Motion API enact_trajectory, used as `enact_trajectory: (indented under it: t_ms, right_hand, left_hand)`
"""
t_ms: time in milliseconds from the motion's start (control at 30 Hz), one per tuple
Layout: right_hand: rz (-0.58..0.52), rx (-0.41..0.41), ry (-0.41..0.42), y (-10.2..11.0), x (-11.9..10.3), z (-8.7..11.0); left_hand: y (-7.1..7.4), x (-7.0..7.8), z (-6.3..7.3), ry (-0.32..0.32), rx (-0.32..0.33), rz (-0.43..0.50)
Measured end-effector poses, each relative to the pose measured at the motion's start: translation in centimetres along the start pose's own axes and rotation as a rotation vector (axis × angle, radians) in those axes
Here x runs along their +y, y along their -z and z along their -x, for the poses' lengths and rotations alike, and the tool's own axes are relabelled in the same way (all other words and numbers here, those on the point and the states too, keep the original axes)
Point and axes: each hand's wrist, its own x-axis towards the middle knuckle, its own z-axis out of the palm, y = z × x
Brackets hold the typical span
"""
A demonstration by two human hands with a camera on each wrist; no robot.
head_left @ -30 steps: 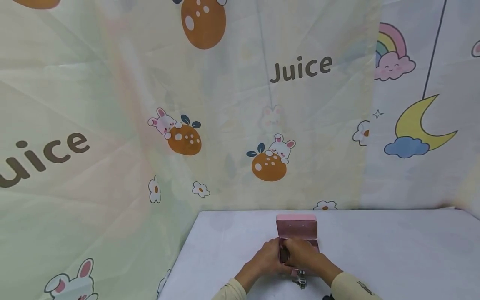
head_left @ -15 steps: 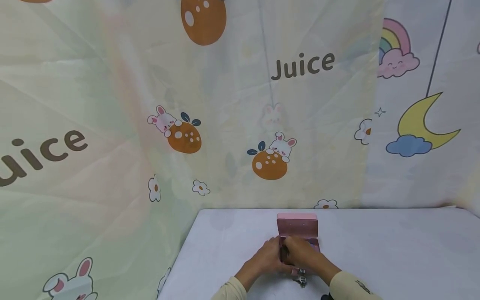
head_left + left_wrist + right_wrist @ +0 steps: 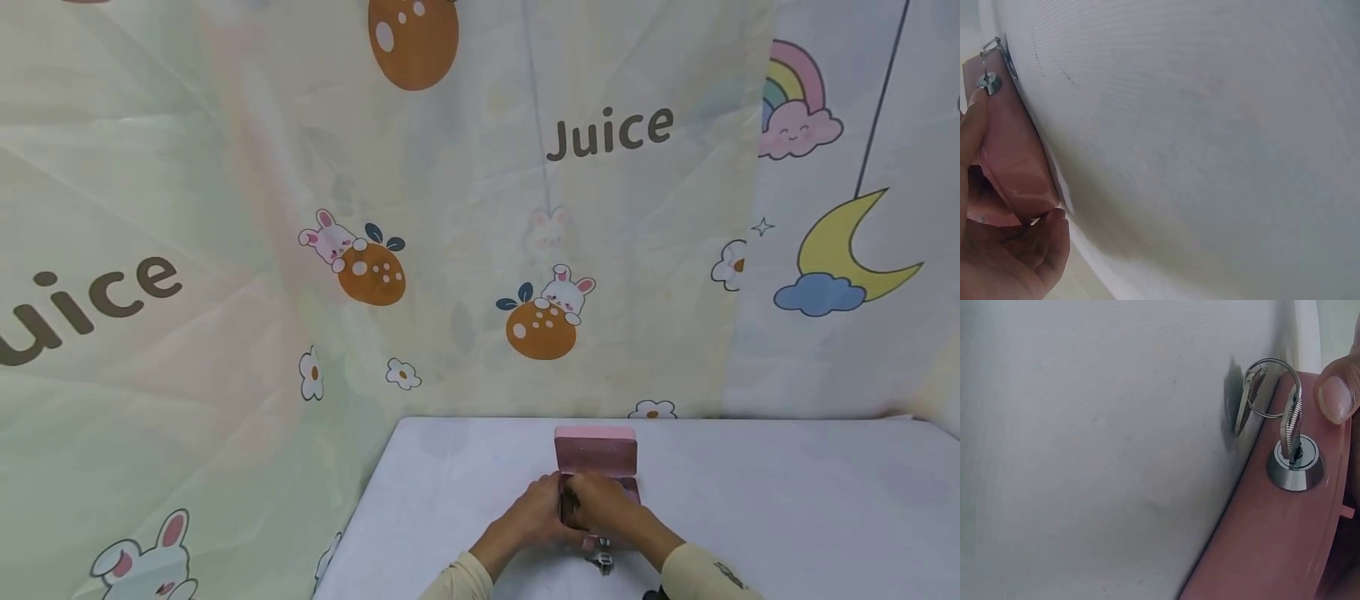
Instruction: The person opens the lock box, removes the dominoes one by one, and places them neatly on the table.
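Observation:
A pink cash box (image 3: 596,456) stands on the table with its lid raised. My left hand (image 3: 538,512) grips its left end, the thumb (image 3: 974,125) on the front wall near the lock and fingertips (image 3: 1054,228) at the lower corner. My right hand (image 3: 600,504) reaches down into the left part of the box, fingers bent. A dark shape (image 3: 570,507) shows between the hands; I cannot tell what the right fingers hold. One key (image 3: 1291,428) sits in the round silver lock (image 3: 1297,478), and a second key (image 3: 1246,406) hangs from the same ring.
The white-covered table (image 3: 787,500) extends to both sides of the box. Behind it hangs a printed curtain (image 3: 465,250) with rabbits and oranges. A small black thing (image 3: 655,594) shows at the bottom edge by the right sleeve (image 3: 705,571).
Less of the dark shape beside my right fingers shows than a second ago. Both hands keep their places at the box, and the head view has shifted slightly.

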Motion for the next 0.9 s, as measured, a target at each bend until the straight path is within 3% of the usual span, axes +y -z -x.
enact_trajectory:
  t_ms: [367, 667, 900]
  right_hand:
    - [0.034, 0.015, 0.008, 0.3, 0.0, -0.1]
    - [0.035, 0.047, 0.013, 0.8, -0.4, 0.2]
    - [0.024, 0.051, 0.012, 1.2, -0.5, 0.5]
  left_hand:
    - [0.1, -0.1, -0.1, 0.003, -0.007, -0.003]
    - [-0.3, -0.7, -0.2, -0.027, 0.009, -0.068]
    - [-0.1, -0.6, -0.3, 0.020, -0.015, -0.056]
